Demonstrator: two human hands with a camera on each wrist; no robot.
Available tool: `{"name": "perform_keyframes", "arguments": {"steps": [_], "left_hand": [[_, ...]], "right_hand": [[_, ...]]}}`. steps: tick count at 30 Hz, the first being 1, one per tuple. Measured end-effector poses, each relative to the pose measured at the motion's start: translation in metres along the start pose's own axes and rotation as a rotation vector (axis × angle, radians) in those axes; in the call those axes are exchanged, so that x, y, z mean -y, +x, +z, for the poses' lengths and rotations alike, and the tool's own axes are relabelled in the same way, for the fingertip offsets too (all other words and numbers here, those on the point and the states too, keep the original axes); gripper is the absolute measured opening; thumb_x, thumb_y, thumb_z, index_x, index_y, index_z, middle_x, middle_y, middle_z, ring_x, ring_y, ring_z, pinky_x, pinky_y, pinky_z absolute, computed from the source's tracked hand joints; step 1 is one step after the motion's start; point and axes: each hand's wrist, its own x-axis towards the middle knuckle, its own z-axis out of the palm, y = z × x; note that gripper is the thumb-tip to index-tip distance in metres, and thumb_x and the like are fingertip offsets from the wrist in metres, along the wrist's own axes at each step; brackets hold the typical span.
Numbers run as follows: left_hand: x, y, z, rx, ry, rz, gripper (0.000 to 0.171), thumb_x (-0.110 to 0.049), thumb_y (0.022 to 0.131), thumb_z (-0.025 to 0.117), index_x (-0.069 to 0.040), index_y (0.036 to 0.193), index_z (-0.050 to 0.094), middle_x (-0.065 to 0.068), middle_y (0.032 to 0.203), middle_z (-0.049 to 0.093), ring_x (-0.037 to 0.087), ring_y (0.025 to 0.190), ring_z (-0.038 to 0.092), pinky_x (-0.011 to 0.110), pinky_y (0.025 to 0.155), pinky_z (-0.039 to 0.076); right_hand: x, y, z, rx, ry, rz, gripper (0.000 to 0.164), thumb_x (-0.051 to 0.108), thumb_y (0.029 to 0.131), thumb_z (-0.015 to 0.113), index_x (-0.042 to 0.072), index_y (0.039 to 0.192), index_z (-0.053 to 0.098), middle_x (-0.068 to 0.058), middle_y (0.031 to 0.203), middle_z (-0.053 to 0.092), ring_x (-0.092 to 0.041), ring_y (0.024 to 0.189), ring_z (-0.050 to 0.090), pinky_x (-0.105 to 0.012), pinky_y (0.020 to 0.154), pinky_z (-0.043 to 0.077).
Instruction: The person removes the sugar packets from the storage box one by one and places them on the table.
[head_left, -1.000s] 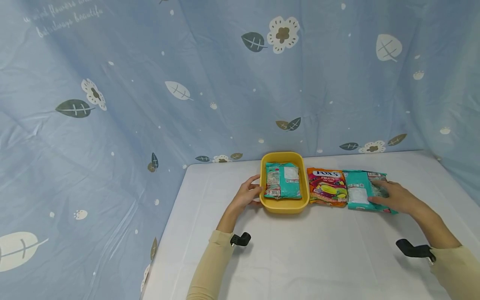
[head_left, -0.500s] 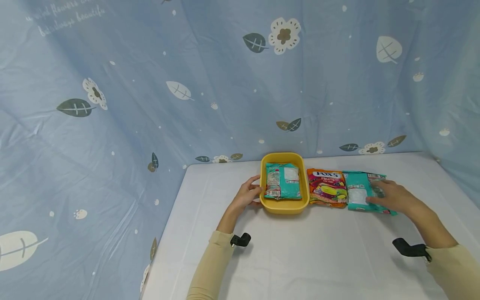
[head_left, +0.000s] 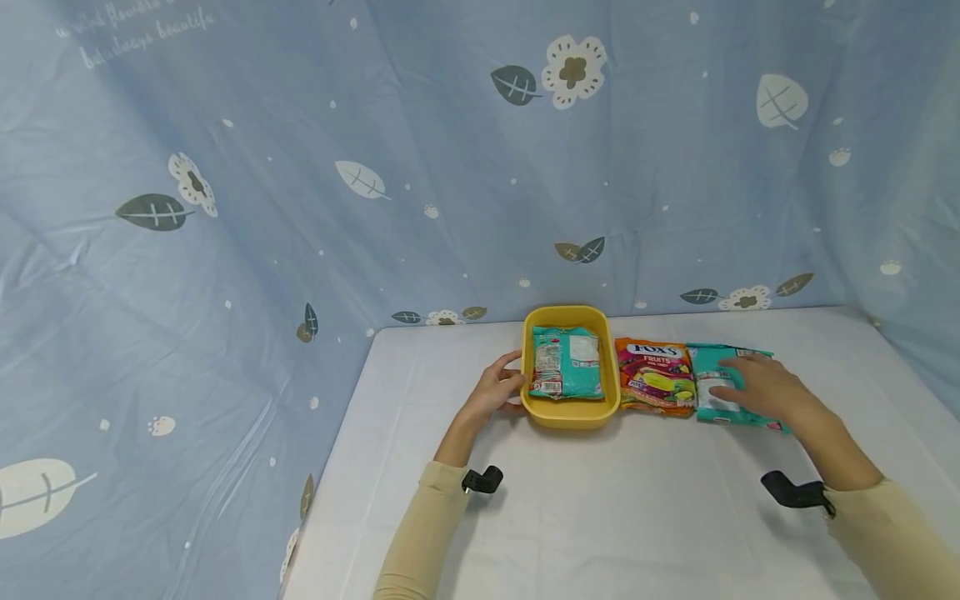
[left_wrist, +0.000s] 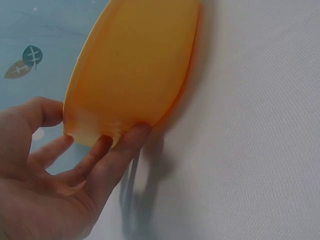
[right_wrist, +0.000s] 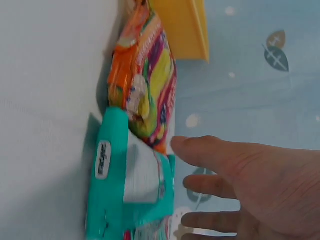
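Observation:
My left hand (head_left: pixel 491 387) rests its fingertips against the outer left wall of a yellow plastic container (head_left: pixel 567 421); the left wrist view shows the fingers on that wall. Inside the container lies a teal candy bag (head_left: pixel 567 362), back side up. Directly right of the container is an orange and purple FOX'S Fruits candy bag (head_left: pixel 654 375). Beside that lies a second teal candy bag (head_left: pixel 708 367), partly hidden in the head view by my right hand (head_left: pixel 768 390). In the right wrist view, this hand hovers apart from the bags, fingers extended and holding nothing.
A white cloth (head_left: pixel 600 517) covers the table. Behind and to the left hangs a blue curtain (head_left: pixel 450 125) printed with leaves and flowers. A black wrist camera (head_left: pixel 483 480) sits on the left wrist, another black wrist camera (head_left: pixel 791 490) on the right.
My right hand has moved left across the second teal bag, coming away from its right part. The left hand, the container and the bags stay in place.

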Motion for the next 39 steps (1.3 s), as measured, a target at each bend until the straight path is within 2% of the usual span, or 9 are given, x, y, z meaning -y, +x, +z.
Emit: {"name": "perform_keyframes", "arguments": {"steps": [3, 10, 14, 23, 32, 39], "left_hand": [[0.0, 0.0, 0.0, 0.001, -0.002, -0.001, 0.054, -0.02, 0.097, 0.058, -0.032, 0.147, 0.043, 0.018, 0.128, 0.054, 0.036, 0.108, 0.067, 0.048, 0.075, 0.062], [0.0, 0.0, 0.001, 0.004, -0.015, 0.009, 0.055, -0.02, 0.097, 0.057, -0.029, 0.149, 0.04, 0.018, 0.129, 0.054, 0.038, 0.108, 0.066, 0.049, 0.074, 0.062], [0.001, 0.0, 0.0, 0.009, -0.014, 0.016, 0.056, -0.02, 0.097, 0.057, -0.03, 0.149, 0.04, 0.019, 0.129, 0.054, 0.037, 0.107, 0.067, 0.05, 0.075, 0.062], [0.0, 0.0, 0.001, 0.01, -0.006, 0.016, 0.056, -0.019, 0.096, 0.057, -0.03, 0.148, 0.041, 0.02, 0.131, 0.054, 0.035, 0.106, 0.067, 0.043, 0.07, 0.064], [0.0, 0.0, 0.001, 0.001, 0.009, 0.022, 0.057, -0.019, 0.095, 0.058, -0.028, 0.149, 0.041, 0.02, 0.13, 0.055, 0.034, 0.104, 0.068, 0.042, 0.07, 0.064], [0.001, -0.001, 0.001, -0.003, 0.002, 0.018, 0.055, -0.02, 0.095, 0.058, -0.028, 0.148, 0.042, 0.019, 0.128, 0.055, 0.032, 0.102, 0.068, 0.043, 0.071, 0.064]], "right_hand": [[0.01, 0.002, 0.0, -0.014, 0.025, 0.002, 0.07, 0.041, 0.087, 0.068, -0.01, 0.133, 0.05, -0.044, 0.135, 0.04, -0.063, 0.123, 0.035, -0.08, 0.092, 0.037], [0.03, 0.011, 0.004, -0.055, 0.0, -0.029, 0.067, 0.039, 0.088, 0.069, -0.008, 0.133, 0.053, -0.04, 0.131, 0.05, -0.06, 0.12, 0.044, -0.077, 0.092, 0.041], [0.042, 0.015, 0.006, -0.058, 0.001, -0.056, 0.065, 0.037, 0.09, 0.067, -0.007, 0.135, 0.051, -0.04, 0.131, 0.051, -0.058, 0.12, 0.045, -0.073, 0.092, 0.044], [0.07, 0.024, 0.006, -0.08, 0.021, -0.067, 0.065, 0.038, 0.091, 0.066, -0.005, 0.137, 0.05, -0.039, 0.129, 0.052, -0.055, 0.117, 0.05, -0.069, 0.089, 0.049], [0.096, 0.034, 0.005, -0.061, 0.061, -0.076, 0.064, 0.038, 0.093, 0.063, -0.003, 0.14, 0.048, -0.037, 0.134, 0.049, -0.055, 0.12, 0.049, -0.069, 0.091, 0.048], [0.114, 0.04, 0.007, -0.086, 0.062, -0.084, 0.059, 0.033, 0.094, 0.064, -0.001, 0.139, 0.05, -0.034, 0.133, 0.052, -0.053, 0.118, 0.051, -0.069, 0.093, 0.047]]}}
